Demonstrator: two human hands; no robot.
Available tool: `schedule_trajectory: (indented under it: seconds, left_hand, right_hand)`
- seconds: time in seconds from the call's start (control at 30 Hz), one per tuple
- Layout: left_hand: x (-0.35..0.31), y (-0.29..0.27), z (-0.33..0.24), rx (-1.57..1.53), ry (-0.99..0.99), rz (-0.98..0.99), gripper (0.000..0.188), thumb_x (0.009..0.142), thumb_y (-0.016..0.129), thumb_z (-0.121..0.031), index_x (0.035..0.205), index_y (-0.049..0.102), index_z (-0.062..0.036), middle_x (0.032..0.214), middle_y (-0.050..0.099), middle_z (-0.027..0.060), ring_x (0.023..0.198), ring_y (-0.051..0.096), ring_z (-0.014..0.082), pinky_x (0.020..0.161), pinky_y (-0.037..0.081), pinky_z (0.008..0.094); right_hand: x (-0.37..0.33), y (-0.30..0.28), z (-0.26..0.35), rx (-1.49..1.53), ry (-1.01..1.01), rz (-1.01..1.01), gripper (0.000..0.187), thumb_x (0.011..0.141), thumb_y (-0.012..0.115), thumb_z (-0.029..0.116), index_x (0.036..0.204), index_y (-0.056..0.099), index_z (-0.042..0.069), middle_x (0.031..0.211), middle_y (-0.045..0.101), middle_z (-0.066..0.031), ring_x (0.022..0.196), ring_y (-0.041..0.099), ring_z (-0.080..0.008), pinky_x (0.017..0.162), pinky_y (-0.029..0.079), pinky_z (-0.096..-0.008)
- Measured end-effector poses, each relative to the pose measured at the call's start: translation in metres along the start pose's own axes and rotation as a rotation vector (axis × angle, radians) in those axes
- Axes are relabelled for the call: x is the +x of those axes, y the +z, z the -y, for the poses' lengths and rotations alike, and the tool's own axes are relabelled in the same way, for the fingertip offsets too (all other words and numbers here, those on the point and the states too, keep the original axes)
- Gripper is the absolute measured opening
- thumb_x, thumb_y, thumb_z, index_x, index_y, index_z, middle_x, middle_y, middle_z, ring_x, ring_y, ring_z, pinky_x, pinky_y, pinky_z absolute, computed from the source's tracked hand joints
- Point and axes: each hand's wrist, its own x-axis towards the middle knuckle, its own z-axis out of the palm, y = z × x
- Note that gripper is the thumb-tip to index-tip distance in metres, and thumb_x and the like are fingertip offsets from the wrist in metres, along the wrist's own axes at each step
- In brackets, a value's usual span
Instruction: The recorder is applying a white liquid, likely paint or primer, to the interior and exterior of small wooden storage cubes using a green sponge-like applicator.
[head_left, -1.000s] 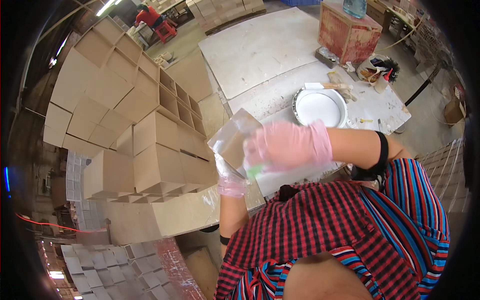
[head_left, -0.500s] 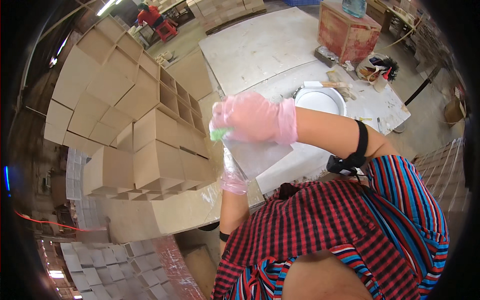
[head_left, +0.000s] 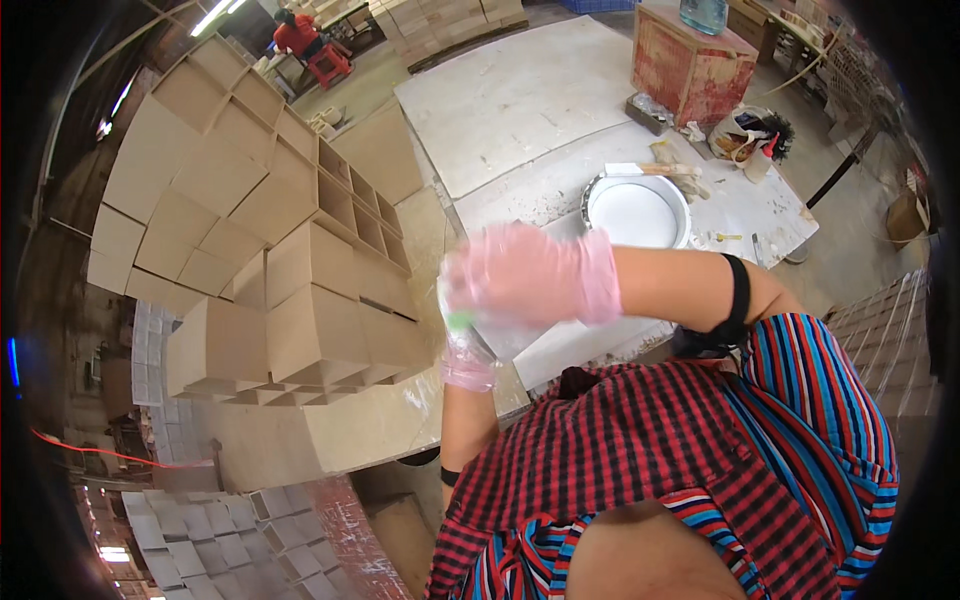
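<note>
My right hand [head_left: 525, 278], in a thin pink glove, is closed and blurred by motion. A bit of a small green pad [head_left: 460, 321] shows under its fingers; its exact kind I cannot make out. Below that hand is a flat grey-white panel [head_left: 507, 341], mostly covered, perhaps one side of a box. My left hand [head_left: 466, 362], gloved too, comes up from below beside the panel. Its fingers are hidden behind the right hand, so their grip does not show. A round tub of white paint or filler [head_left: 634, 214] stands beyond my right forearm, a flat brush [head_left: 640, 170] across its far rim.
Stacked plain open boxes [head_left: 310, 290] rise close on the left. The white-smeared worktable [head_left: 530, 100] stretches ahead. At its far right are a red wooden crate [head_left: 695, 65] and a bucket of tools [head_left: 740, 138]. Far off, a person in red [head_left: 296, 36] sits working.
My right hand has moved a little right and down, toward me, covering more of the panel. The green pad has shifted with it. My left forearm has hardly moved.
</note>
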Motion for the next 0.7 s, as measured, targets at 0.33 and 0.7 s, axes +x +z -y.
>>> schedule_trajectory:
  seconds: [0.33, 0.7]
  left_hand:
    - [0.009, 0.04, -0.052, 1.582, 0.198, 0.157, 0.047, 0.073, 0.069, -0.029, 0.112, 0.052, -0.0077, 0.112, 0.056, 0.0108, 0.095, 0.057, 0.0245, 0.075, 0.048, 0.0384]
    - [-0.014, 0.006, -0.012, 0.341, -0.097, -0.145, 0.055, 0.076, 0.066, -0.03, 0.121, 0.044, -0.0065, 0.118, 0.052, 0.0103, 0.108, 0.052, 0.0221, 0.087, 0.045, 0.0353]
  right_hand:
    - [-0.023, -0.008, -0.033, 0.203, 0.279, -0.086, 0.02, 0.071, 0.063, 0.019, 0.09, 0.062, 0.012, 0.087, 0.059, -0.0042, 0.084, 0.057, -0.0266, 0.074, 0.049, -0.0378]
    - [-0.023, -0.005, -0.013, 0.101, 0.122, 0.135, 0.017, 0.07, 0.063, 0.023, 0.086, 0.063, 0.015, 0.084, 0.058, -0.0037, 0.079, 0.059, -0.0222, 0.064, 0.05, -0.0365]
